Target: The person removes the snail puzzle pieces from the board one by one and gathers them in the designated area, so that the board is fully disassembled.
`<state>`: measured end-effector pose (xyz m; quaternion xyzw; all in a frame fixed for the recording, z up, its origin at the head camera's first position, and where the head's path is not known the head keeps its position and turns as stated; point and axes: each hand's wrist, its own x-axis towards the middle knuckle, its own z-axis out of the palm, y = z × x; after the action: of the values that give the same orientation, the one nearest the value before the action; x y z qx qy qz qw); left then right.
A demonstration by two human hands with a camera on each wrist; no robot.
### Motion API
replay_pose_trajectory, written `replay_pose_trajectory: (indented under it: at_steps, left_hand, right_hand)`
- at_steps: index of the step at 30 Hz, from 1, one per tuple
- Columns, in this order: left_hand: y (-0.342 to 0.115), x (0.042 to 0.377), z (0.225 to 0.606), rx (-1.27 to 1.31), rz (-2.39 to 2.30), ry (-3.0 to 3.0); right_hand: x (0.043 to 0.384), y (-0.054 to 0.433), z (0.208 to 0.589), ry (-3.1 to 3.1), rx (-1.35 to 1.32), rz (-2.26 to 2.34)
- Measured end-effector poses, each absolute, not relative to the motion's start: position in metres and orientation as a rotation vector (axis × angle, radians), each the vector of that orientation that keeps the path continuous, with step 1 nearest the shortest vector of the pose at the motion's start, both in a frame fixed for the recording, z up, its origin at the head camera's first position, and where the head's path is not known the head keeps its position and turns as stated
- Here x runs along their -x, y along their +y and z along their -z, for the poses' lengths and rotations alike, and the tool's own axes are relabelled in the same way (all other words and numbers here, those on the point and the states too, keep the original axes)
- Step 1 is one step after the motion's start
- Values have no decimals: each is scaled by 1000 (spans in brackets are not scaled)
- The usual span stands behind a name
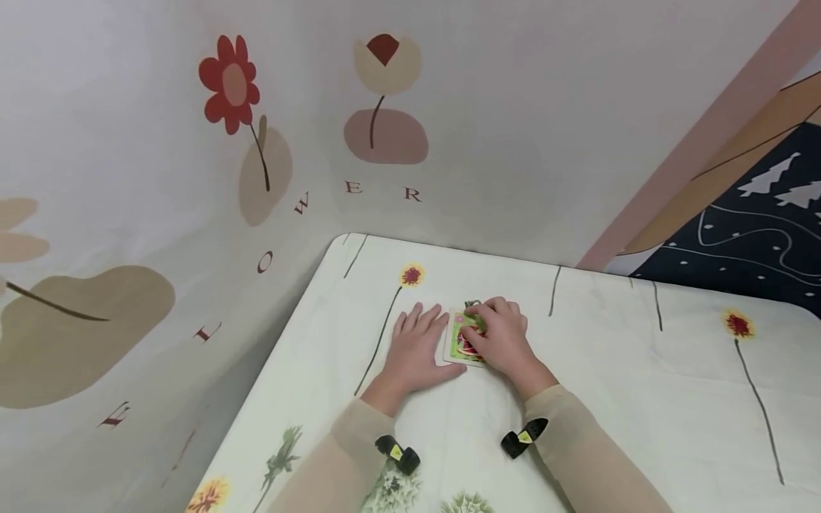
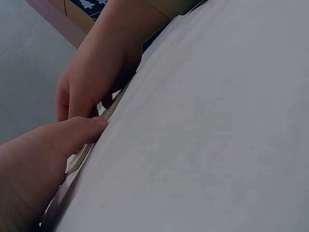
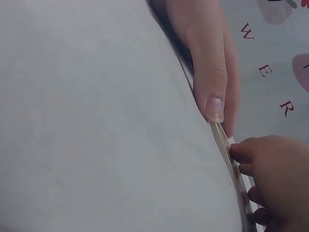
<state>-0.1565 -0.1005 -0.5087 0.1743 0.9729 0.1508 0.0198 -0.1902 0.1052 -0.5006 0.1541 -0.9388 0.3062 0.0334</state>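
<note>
On the white table lies a small flat picture board (image 1: 457, 349) with a pale border and a green and red picture. My right hand (image 1: 503, 338) reaches over it from the right, thumb and forefinger bent in a pinch at its face; the right part of the board is hidden under this hand. My left hand (image 1: 417, 353) lies flat along the left side, fingers spread straight, the thumb along the near edge. From the left wrist view, the board's edge (image 2: 82, 157) shows below the left thumb. The right wrist view has the right fingertips (image 3: 241, 154) right at the board.
The white table (image 1: 641, 399) has printed flowers and stems. Behind it and to the left hangs a pale cloth (image 1: 308, 85) with flowers and letters. Dark fabric with white trees (image 1: 757, 228) is at the far right. Each sleeve bears a black wrist strap (image 1: 398, 454).
</note>
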Motion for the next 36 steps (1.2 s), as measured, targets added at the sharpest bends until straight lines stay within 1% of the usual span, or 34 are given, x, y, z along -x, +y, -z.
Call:
replay_pose_trajectory:
  at_steps: [4,10,20,30,36]
  left_hand:
    - [-101,157,511,-534,-457,3030]
    - [-99,158,510,-549,-463,3035]
    - [-100,157,512,-546,-465,3042]
    - [-100,157,512,-546,-489,3038]
    - [-101,157,510,-546,-501,3045]
  right_hand:
    - [191,104,499,-2904,-454,-938]
    - [192,102,484,-3003,-395,-883]
    - [204,99,467,-3139,-458,-686]
    - [210,96,459,-3245,-320,-803]
    - [209,97,465,-3145,-334,-903]
